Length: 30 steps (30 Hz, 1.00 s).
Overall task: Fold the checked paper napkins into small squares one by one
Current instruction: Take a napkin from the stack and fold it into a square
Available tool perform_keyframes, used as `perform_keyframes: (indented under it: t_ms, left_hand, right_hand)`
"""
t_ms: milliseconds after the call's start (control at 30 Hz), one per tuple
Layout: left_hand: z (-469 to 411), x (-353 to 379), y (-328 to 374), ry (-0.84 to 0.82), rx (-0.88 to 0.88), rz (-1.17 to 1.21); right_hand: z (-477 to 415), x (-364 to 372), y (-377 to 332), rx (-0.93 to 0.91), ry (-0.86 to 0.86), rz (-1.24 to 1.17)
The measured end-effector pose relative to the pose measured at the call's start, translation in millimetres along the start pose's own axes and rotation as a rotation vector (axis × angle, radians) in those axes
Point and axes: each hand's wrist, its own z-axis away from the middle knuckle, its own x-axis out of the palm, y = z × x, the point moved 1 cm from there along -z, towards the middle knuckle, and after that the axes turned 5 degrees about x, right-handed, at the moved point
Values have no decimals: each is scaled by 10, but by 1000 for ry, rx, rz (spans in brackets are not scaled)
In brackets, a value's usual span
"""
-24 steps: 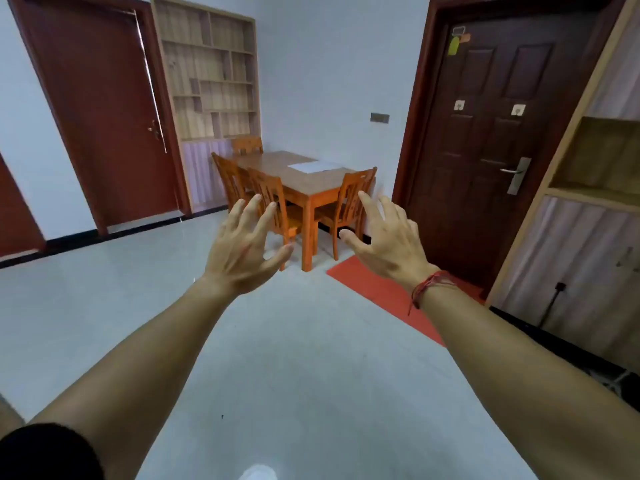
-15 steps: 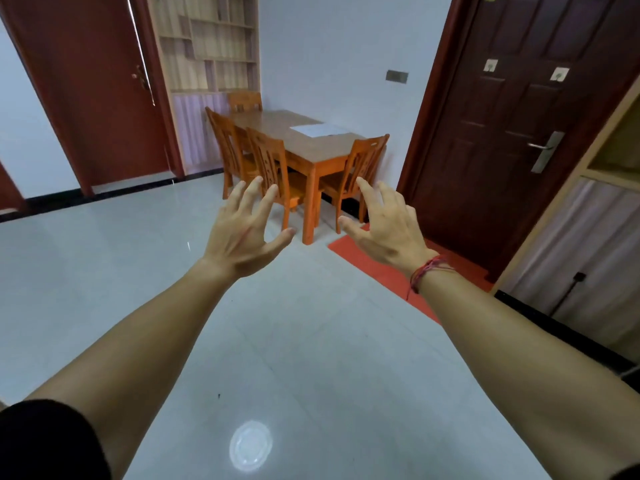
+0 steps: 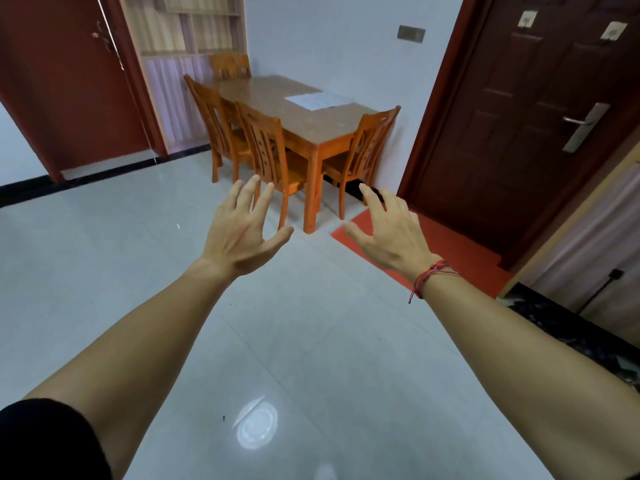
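A pale checked paper napkin (image 3: pixel 318 99) lies flat on the far right part of a wooden dining table (image 3: pixel 322 131) across the room. Both my arms are stretched out in front of me over the tiled floor, well short of the table. My left hand (image 3: pixel 242 230) is held palm down with its fingers spread and nothing in it. My right hand (image 3: pixel 389 230), with a red string bracelet on its wrist, also has spread fingers and holds nothing.
Several orange wooden chairs (image 3: pixel 266 150) stand around the table, two along its near side. A red mat (image 3: pixel 446 251) lies before a dark door (image 3: pixel 540 109) on the right. A second red door (image 3: pixel 69 81) and a shelf unit (image 3: pixel 187 46) are at the left.
The view has tilted down and moved closer to the table, which now looks larger. Both hands stay spread in front of me and have sunk lower in the view.
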Motion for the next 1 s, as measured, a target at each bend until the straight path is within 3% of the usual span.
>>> perform_keyframes:
  t_ms: [567,1000]
  left_hand:
    - [-2505,1281,-1091,-52,-72,-38]
    - [-4033,2213,-2313,-48,-82,-37]
  right_hand:
    - [-2991,1149,374,-19,-25,-75]
    - [-4810,2167,212,-15,-89,-46]
